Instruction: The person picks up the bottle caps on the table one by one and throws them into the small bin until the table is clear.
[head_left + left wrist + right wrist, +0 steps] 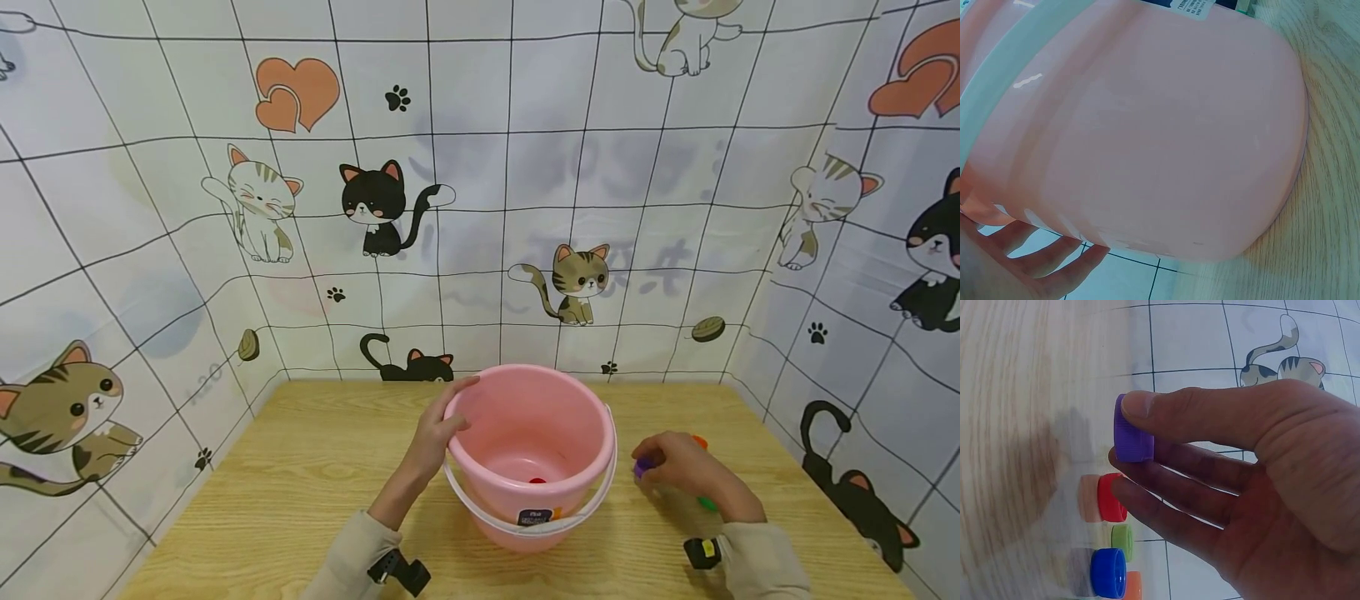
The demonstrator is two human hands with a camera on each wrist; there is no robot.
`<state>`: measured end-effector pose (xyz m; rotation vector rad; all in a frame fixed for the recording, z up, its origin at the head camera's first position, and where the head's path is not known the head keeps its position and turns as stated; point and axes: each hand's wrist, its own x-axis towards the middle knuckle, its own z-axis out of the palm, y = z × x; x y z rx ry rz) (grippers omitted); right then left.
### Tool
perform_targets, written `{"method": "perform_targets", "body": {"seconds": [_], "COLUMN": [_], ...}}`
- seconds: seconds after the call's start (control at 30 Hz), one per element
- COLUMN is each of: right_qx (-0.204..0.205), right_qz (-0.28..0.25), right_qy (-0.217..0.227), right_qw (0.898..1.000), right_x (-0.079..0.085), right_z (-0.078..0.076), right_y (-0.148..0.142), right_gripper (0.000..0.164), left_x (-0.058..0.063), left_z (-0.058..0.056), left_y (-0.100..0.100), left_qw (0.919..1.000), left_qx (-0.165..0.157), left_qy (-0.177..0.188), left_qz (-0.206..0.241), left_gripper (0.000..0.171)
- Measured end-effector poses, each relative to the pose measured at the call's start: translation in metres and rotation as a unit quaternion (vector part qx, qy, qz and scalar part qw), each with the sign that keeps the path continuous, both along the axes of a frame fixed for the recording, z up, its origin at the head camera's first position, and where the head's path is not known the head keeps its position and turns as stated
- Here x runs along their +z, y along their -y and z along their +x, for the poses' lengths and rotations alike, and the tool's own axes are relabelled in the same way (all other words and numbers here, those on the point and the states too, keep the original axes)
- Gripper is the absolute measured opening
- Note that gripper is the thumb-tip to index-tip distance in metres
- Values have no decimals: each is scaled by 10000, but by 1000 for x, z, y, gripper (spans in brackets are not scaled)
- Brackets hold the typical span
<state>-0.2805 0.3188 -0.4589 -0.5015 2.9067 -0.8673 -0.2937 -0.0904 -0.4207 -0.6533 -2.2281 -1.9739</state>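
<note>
A pink bucket (536, 417) with a white handle (525, 525) stands upright on the wooden table. My left hand (435, 429) holds its rim at the left side; in the left wrist view the fingers (1066, 262) lie against the outer wall. Inside the bucket, a small red piece (537, 481) shows at the bottom. To the right of the bucket, my right hand (686, 467) pinches a purple bottle cap (1134, 434) between thumb and fingers, just over the table. Below that hand in the right wrist view sit a red cap (1112, 497) and a blue cap (1109, 573).
A light green cap (1122, 542) and an orange cap (1133, 585) lie near the blue one, partly hidden by my hand in the head view. The wooden table (315, 467) is bordered by a white cloth wall (480, 208) with cat prints.
</note>
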Motion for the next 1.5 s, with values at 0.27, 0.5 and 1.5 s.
{"method": "perform_targets", "body": {"seconds": [0.27, 0.5, 1.5], "right_qx": [-45, -31, -12], "right_qz": [158, 214, 209], "right_qy": [-242, -342, -723], "right_qw": [9996, 9992, 9972], "right_x": [-1, 0, 21], "right_z": [1, 3, 10], "right_y": [2, 5, 13], "right_gripper": [33, 33, 30], "left_x": [-2, -2, -2], "left_z": [0, 0, -1], "left_y": [1, 0, 0], "left_qw": [10000, 10000, 10000], "left_qx": [-17, -22, -36], "left_qy": [34, 25, 13], "left_qz": [26, 24, 67], "left_gripper": [64, 64, 65]}}
